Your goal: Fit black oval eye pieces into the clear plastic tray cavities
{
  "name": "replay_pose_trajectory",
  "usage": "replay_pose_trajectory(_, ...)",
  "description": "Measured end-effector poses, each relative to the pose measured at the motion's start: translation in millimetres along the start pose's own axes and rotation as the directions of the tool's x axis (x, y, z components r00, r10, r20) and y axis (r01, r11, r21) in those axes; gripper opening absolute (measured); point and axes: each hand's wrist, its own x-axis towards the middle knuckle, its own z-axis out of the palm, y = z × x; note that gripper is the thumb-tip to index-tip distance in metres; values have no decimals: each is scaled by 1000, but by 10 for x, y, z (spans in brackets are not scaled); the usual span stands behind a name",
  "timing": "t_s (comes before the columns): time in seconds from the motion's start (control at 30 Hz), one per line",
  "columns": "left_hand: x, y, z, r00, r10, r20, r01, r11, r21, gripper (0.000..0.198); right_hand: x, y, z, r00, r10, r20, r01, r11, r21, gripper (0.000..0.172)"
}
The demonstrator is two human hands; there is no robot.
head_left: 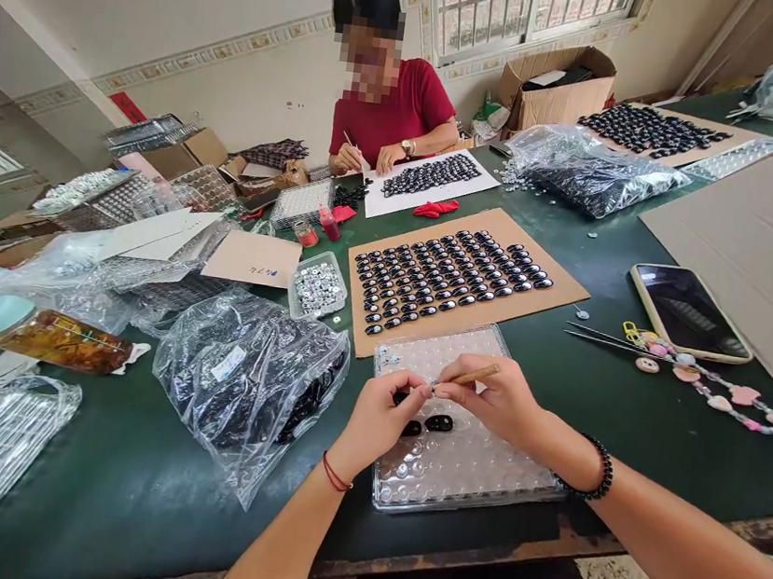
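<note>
My left hand (381,416) is closed, its thumb and fingertips pinching a small black oval piece (401,398) that they mostly hide. Fingers of my right hand (496,399) grip a thin wooden stick (478,374), its lower end meeting the left fingertips. Whatever is at that tip is too small to make out. Both hands are above a clear plastic tray (476,474) with round dimples. On this tray, just below my fingers, lies a glossy black oval piece (439,423), with another partly hidden beside my left hand.
Beyond the tray, a cardboard sheet (563,278) bears rows of black ovals. To the left are a tub of small pale discs (320,286) and a plastic bag (228,373). Tweezers (602,339) and a phone (690,313) lie right. A co-worker (400,94) sits opposite.
</note>
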Motion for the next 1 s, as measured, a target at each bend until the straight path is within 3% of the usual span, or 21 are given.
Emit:
replay_pose_trajectory(0.1, 26, -15, -48, 996, -8, -91, 9, 1000, 14, 29, -2, -11, -10, 998, 9, 61, -6, 998, -57, 21)
replay_pose_trajectory(0.23, 62, -50, -70, 983, -29, -183, 32, 999, 17, 28, -27, -18, -9, 997, 56, 49, -49, 989, -137, 24)
replay_pose_trajectory(0.57, 74, -57, -97, 986, -39, -164, 34, 999, -35, 21, -42, -73, -10, 972, -173, 159, 203, 959, -199, 20)
replay_pose_trajectory(1.0, 36, -48, -137, 990, 17, -143, -12, 999, 37, 26, -80, -48, 19, 983, -141, 115, 166, 951, -259, 14)
